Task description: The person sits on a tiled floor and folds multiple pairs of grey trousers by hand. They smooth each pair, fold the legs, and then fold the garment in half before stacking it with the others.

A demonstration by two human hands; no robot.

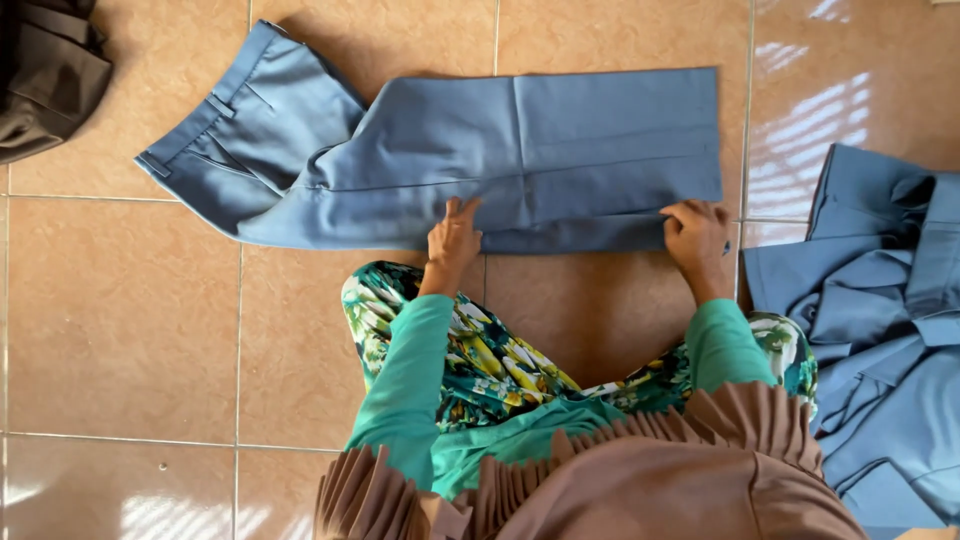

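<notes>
A home-like indoor floor of glossy tan ceramic tiles (120,320), sunlit, with blue trousers (450,160) spread flat, a pile of blue garments (880,320) and a dark bag (45,70).

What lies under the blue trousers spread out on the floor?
Tan floor tiles show all around the blue trousers. Both hands, left and right, rest on the near edge. Anything beneath the cloth is covered.
</notes>
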